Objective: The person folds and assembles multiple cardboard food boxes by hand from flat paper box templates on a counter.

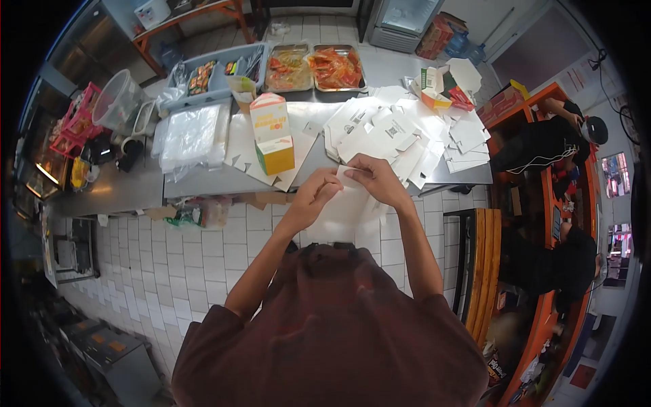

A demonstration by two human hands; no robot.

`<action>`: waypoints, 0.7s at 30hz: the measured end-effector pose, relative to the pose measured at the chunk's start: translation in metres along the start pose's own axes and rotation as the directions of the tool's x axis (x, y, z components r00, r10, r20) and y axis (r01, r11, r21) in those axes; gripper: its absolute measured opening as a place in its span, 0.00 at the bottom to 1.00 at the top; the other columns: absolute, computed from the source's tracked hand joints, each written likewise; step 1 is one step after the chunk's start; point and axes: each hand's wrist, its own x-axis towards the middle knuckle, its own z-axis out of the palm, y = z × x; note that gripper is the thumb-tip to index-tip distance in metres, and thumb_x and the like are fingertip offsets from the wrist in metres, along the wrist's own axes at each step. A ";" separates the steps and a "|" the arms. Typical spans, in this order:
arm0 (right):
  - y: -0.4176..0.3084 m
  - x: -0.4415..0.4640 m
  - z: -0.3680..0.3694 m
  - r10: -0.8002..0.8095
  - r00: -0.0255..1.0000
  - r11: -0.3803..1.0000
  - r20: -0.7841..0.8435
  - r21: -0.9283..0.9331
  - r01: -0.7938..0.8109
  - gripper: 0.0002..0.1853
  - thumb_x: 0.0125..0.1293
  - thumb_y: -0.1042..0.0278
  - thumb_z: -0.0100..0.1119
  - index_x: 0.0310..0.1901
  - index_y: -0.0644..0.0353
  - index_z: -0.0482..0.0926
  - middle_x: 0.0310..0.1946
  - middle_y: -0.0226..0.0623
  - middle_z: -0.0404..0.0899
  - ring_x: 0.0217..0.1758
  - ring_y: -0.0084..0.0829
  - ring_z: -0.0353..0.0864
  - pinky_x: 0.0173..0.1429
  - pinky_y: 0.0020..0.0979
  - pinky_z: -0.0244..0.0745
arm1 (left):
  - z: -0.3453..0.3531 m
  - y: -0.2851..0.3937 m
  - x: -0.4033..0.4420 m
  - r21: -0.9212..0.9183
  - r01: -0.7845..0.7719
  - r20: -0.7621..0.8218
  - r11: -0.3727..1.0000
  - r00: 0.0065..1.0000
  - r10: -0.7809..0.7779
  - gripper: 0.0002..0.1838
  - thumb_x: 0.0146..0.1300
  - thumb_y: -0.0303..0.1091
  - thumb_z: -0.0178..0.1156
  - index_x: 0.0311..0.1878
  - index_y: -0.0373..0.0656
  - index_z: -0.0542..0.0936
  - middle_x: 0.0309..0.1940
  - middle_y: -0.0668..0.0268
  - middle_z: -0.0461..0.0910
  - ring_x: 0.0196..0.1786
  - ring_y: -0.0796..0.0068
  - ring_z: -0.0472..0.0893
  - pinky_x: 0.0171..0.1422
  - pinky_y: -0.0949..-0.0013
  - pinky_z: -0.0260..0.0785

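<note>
My left hand [316,197] and my right hand [375,178] are close together in front of the steel table's near edge. Between them hangs a thin whitish sheet [336,217], blurred against the floor tiles; I cannot tell if it is paper or a plastic bag. The right thumb and fingers pinch its top edge, and the left fingers are closed at its left side. Just beyond stands a folded white, orange and yellow carton [271,129]. Flat white carton blanks [380,129] lie in a loose pile to the right of it.
Clear plastic bags [193,136] are stacked on the left. Two metal trays of reddish food, one here [336,68], stand behind, beside a blue divided bin [230,81]. Opened cartons [447,85] sit at the back right. People in dark clothes [542,142] are at the orange shelving.
</note>
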 end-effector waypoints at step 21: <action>-0.060 -0.022 -0.006 -0.113 0.993 0.981 -0.023 0.154 0.115 0.10 0.71 0.66 0.66 0.44 0.65 0.85 0.42 0.35 0.84 0.48 0.28 0.84 0.56 0.32 0.79 | -0.003 0.064 0.020 0.171 -0.257 -0.101 0.951 0.956 0.277 0.08 0.61 0.24 0.72 0.35 0.36 0.80 0.48 0.58 0.85 0.48 0.67 0.85 0.53 0.67 0.75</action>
